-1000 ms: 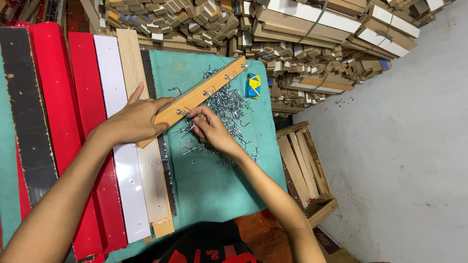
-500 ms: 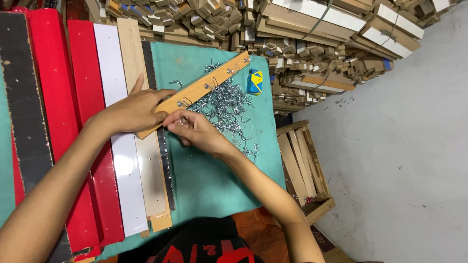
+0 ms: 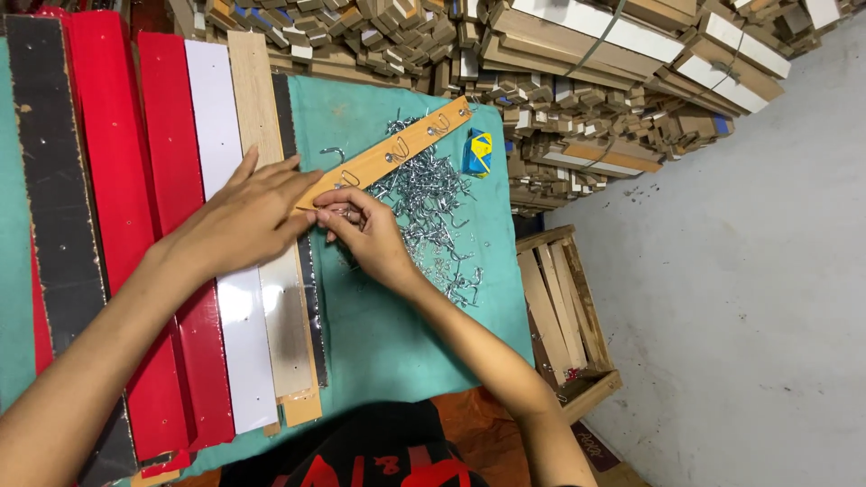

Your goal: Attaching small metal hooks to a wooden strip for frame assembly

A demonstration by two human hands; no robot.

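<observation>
Right hand point(image 3: 365, 236) now nearer wooden strip's point(image 3: 388, 156) end, hook between fingertips.

Counter point(image 3: 397, 334): covered with a teal-green sheet, seen from above. Directly on it, at the left, long flat strips lie side by side, lengthwise, touching or overlapping: a black strip point(image 3: 54, 207), two red strips point(image 3: 135, 144), a white strip point(image 3: 216, 126), a light wood strip point(image 3: 257, 99) and a narrow dark strip point(image 3: 311, 298) at the inner edge. A tan wooden slat point(image 3: 397, 151) with metal hooks fitted along it lies diagonally across the upper middle. A loose heap of small silver metal hooks point(image 3: 428, 207) lies just beside and partly under the slat, scattering toward the right edge. A small blue and yellow box point(image 3: 477, 151) stands near the far right corner.
</observation>
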